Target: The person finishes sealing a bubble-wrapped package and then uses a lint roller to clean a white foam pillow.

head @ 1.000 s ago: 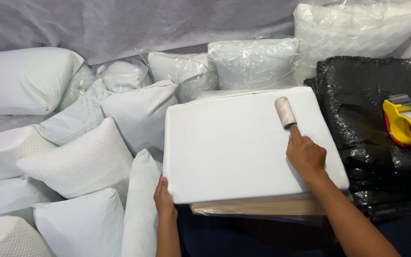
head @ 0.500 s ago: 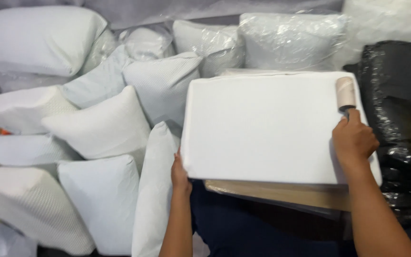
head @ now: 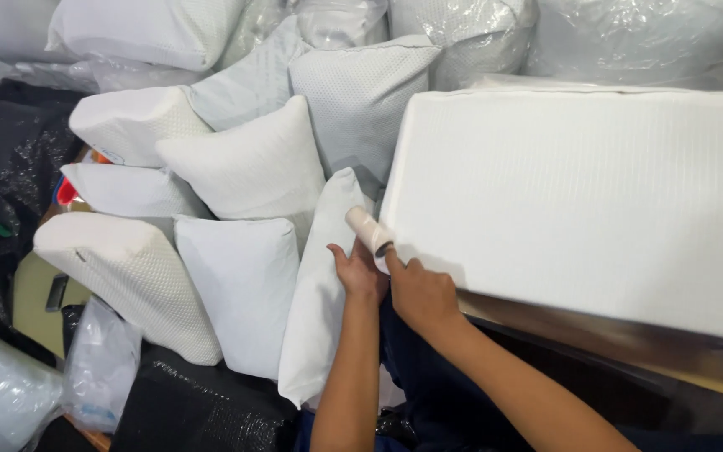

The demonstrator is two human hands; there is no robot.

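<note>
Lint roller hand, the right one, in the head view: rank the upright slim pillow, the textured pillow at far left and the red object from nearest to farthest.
From the right hand:
1. Upright slim pillow, just left of it.
2. Textured pillow, lower left.
3. Red object, far left edge.

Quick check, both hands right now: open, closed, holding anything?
Left hand: open, fingers against the upright white pillow, gripping nothing.
Right hand: closed on the lint roller, at the flat white pillow's near-left corner.

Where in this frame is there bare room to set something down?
The big white pillow offers a wide bare top right of the lint roller, held in the right hand with the left hand beside it. Left of them, stacked small pillows crowd everything.
</note>
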